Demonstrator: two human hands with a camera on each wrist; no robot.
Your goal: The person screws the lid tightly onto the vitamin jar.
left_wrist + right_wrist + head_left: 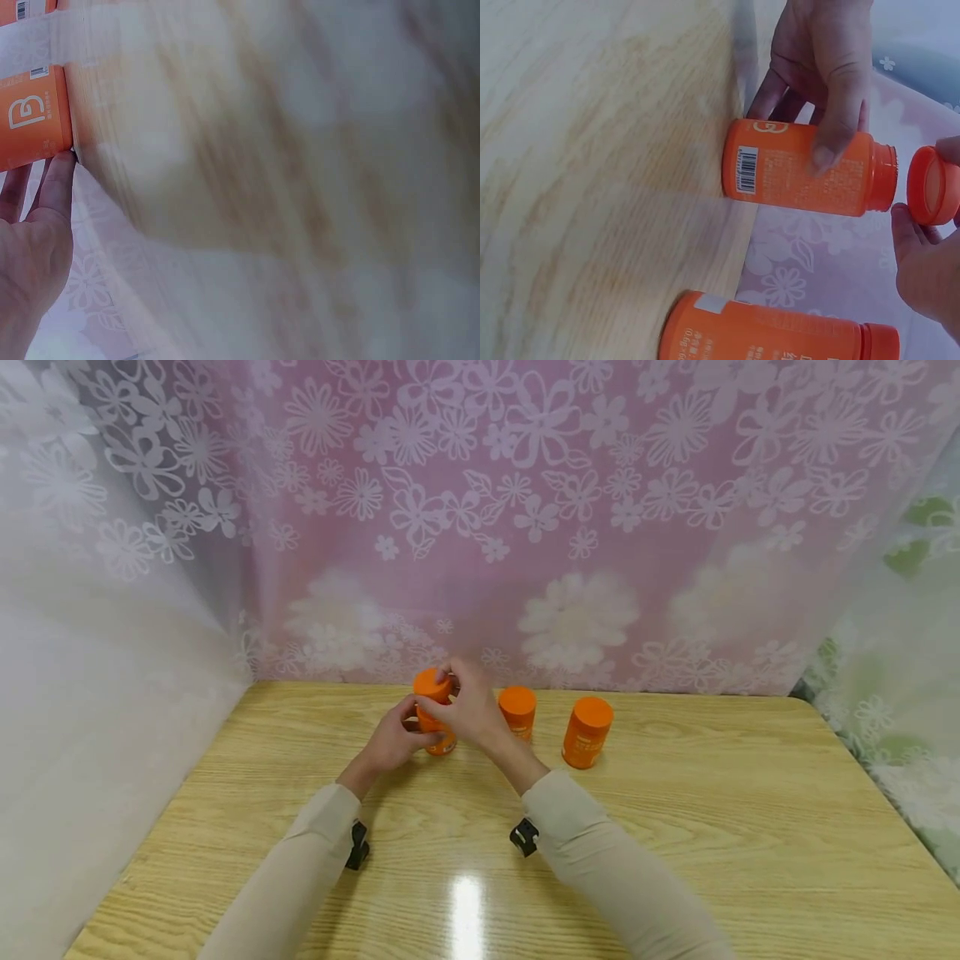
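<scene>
At the back of the table, my left hand (392, 742) grips the body of an orange plastic bottle (799, 169), thumb on one side and fingers on the other. The bottle stands upright on the tabletop, its threaded neck bare. My right hand (474, 708) pinches the round orange cap (934, 186) by its rim. A small gap separates cap and neck in the right wrist view, with the cap's hollow side facing the bottle. In the left wrist view, fingers of the left hand (41, 240) touch the orange bottle (34, 120), which shows a white logo.
Two similar capped orange bottles stand to the right: a nearer one (517, 706), partly behind my right wrist, and a farther one (587, 735). The wooden table (675, 843) ends at a flowered pink curtain (540, 560) behind the bottles.
</scene>
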